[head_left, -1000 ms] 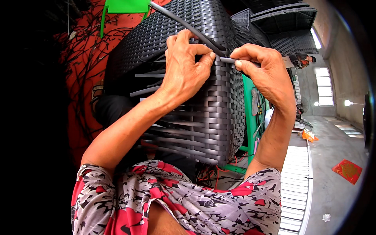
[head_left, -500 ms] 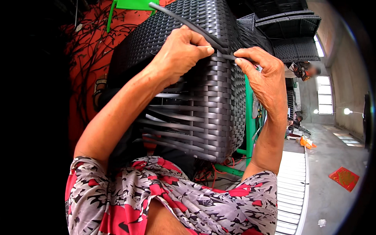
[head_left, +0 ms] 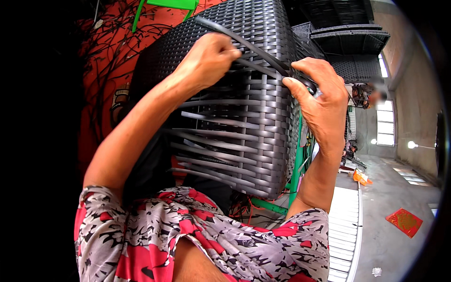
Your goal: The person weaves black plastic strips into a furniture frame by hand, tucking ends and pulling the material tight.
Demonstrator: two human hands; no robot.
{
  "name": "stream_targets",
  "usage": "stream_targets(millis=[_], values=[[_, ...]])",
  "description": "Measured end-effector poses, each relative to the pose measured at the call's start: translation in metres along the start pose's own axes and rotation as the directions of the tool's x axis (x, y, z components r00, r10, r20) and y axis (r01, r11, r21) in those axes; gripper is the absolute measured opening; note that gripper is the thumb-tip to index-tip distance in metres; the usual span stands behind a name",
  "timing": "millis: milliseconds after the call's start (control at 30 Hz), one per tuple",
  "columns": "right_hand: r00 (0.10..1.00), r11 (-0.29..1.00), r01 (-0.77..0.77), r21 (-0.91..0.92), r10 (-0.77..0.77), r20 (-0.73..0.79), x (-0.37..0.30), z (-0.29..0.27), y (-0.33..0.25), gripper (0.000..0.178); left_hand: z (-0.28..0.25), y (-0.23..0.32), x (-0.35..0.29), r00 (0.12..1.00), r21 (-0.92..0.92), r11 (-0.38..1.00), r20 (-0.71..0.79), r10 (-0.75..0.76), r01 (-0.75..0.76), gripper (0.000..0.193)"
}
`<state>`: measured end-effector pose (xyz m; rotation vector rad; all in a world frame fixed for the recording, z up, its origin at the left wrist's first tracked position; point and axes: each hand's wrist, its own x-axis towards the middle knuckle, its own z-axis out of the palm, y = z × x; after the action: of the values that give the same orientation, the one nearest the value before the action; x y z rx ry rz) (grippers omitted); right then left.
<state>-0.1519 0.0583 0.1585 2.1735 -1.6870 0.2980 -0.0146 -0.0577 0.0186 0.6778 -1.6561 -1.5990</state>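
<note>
A black woven wicker piece (head_left: 265, 127) stands before me, its weave finished around the corner. Several loose flat strips (head_left: 221, 136) stick out toward the left from its near side. My left hand (head_left: 211, 61), slightly blurred, is closed on a black weaving strip (head_left: 257, 67) that runs from the corner to its fingers. My right hand (head_left: 324, 96) is at the corner, thumb and forefinger curled about a dark loop of strip (head_left: 307, 83), the thumb tip touching the weave. Another loose strip end (head_left: 225, 31) slants up and left above the left hand.
A green stool (head_left: 173, 4) stands at the top left on a red floor (head_left: 117, 51) strewn with strip scraps. A green metal frame (head_left: 297, 160) is under the wicker piece. More black wicker pieces (head_left: 350, 40) are stacked at the upper right. Another person (head_left: 364, 96) is farther back.
My left hand has moved a little left and down from the corner, drawing the strip out. A loop of strip now shows at my right hand. The view has shifted slightly.
</note>
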Motion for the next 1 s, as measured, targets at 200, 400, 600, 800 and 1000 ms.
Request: stream_targets(millis=[200, 400, 600, 800, 1000], values=[[0.997, 0.993, -0.068, 0.097, 0.071, -0.028, 0.004, -0.007, -0.013, 0.02, -0.017, -0.087, -0.021, 0.957, -0.291, 0.952, -0.236, -0.168, 0.096, 0.024], [0.978, 0.955, -0.21, 0.211, 0.207, 0.038, -0.004, 0.009, 0.0, 0.014, -0.019, -0.124, -0.058, 0.951, -0.375, 0.896, -0.097, -0.293, 0.237, 0.025], [0.985, 0.973, -0.156, 0.168, 0.166, -0.044, -0.022, 0.026, 0.003, 0.015, -0.024, -0.114, -0.064, 0.955, -0.504, 0.849, -0.142, -0.26, 0.157, 0.024], [0.991, 0.961, 0.128, 0.244, -0.112, -0.08, -0.003, 0.027, -0.026, 0.016, -0.049, -0.019, -0.075, 0.91, -0.173, 0.949, -0.369, 0.188, -0.266, 0.015], [0.942, 0.826, 0.298, 0.479, -0.336, -0.006, 0.022, 0.047, -0.037, 0.013, -0.039, 0.017, -0.09, 0.878, -0.001, 0.918, -0.293, 0.378, -0.396, 0.007]])
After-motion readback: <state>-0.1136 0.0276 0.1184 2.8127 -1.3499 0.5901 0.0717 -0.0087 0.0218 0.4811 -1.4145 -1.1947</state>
